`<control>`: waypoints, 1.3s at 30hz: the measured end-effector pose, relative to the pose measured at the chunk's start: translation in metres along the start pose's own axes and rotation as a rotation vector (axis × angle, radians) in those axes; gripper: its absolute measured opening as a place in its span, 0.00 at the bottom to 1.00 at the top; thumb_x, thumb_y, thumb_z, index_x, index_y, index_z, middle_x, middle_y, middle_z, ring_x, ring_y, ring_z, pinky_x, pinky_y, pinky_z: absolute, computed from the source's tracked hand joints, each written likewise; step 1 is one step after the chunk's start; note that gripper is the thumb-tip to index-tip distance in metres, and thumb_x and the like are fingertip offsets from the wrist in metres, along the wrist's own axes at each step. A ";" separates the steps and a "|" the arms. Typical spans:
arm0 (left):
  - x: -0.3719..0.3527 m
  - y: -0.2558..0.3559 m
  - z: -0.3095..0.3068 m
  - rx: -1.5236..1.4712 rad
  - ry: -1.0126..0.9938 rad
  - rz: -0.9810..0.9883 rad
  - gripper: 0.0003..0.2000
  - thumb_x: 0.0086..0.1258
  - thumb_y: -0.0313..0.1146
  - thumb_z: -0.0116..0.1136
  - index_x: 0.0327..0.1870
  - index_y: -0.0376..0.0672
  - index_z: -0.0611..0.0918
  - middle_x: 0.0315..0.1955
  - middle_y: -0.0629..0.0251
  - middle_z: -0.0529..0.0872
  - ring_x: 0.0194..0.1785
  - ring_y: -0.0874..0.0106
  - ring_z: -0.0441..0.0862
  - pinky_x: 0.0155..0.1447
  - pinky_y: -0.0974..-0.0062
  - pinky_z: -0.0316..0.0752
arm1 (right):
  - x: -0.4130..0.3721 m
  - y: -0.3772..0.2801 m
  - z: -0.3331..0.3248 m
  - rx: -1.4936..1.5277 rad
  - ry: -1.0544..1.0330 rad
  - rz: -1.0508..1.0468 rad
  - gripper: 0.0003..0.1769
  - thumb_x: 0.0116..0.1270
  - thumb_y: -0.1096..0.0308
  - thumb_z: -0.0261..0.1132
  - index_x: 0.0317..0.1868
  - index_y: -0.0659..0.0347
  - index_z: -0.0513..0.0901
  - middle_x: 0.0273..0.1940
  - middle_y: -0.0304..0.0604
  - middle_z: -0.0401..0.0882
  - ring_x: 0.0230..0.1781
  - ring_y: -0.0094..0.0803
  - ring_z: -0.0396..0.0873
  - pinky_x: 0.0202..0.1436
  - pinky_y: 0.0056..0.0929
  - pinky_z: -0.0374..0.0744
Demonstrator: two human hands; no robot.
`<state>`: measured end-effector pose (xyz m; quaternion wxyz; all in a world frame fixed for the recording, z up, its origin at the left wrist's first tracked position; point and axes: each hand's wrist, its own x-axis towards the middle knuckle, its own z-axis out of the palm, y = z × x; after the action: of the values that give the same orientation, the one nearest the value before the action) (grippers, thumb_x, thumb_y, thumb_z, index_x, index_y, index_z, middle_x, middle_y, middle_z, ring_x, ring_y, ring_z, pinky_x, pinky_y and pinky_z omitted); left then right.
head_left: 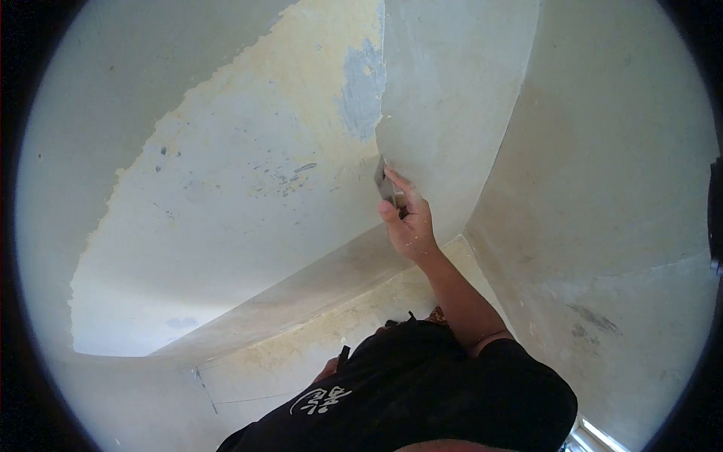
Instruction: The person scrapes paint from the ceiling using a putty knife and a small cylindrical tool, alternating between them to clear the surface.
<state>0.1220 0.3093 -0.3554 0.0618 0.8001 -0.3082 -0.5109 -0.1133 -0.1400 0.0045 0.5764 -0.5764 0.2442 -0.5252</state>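
My right hand [410, 226] is raised against the pale plastered surface, fingers closed round a flat metal scraper [385, 184]. The blade lies at the edge between the grey coating [444, 98] and an exposed patch [248, 151] of yellowish and whitish surface. White specks dot the hand. Low in the view, my left hand [327, 371] shows only in part beside my black shirt, closed at a dark, narrow object [343, 357] that I cannot identify.
A recessed edge [301, 290] runs diagonally below the patch. Another plastered wall [602, 173] with dark smudges is on the right, meeting the coated surface at a corner line. A bright window-like strip [602, 437] shows at the lower right.
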 end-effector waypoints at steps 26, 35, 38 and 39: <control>0.045 0.005 -0.031 0.237 0.018 0.198 0.27 0.69 0.51 0.49 0.58 0.36 0.72 0.38 0.42 0.84 0.46 0.39 0.80 0.49 0.50 0.76 | -0.002 -0.029 -0.021 -0.815 0.035 -0.295 0.28 0.65 0.60 0.68 0.65 0.52 0.75 0.35 0.51 0.82 0.32 0.45 0.81 0.38 0.35 0.79; 0.034 0.018 -0.046 0.142 -0.009 0.096 0.27 0.69 0.53 0.49 0.57 0.36 0.73 0.38 0.44 0.84 0.44 0.43 0.80 0.48 0.50 0.76 | 0.002 -0.018 -0.020 -0.742 0.082 -0.402 0.29 0.63 0.61 0.70 0.64 0.54 0.75 0.33 0.51 0.81 0.29 0.44 0.80 0.34 0.35 0.79; 0.032 0.020 -0.049 0.124 -0.017 0.073 0.27 0.69 0.53 0.49 0.57 0.37 0.73 0.38 0.45 0.83 0.44 0.44 0.80 0.47 0.50 0.76 | 0.002 -0.021 -0.020 -0.745 0.052 -0.335 0.29 0.62 0.61 0.71 0.64 0.54 0.76 0.32 0.51 0.80 0.28 0.43 0.80 0.33 0.35 0.79; 0.031 0.021 -0.050 0.119 -0.021 0.064 0.27 0.70 0.53 0.49 0.57 0.37 0.73 0.38 0.45 0.83 0.44 0.44 0.80 0.47 0.51 0.76 | 0.003 -0.019 -0.020 -0.742 0.058 -0.343 0.29 0.62 0.61 0.71 0.64 0.55 0.76 0.32 0.51 0.80 0.28 0.43 0.80 0.33 0.35 0.79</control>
<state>0.1651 0.2645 -0.3473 0.0272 0.7868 -0.3639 -0.4979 -0.1358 -0.1466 0.0184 0.2265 -0.7624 0.3336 -0.5061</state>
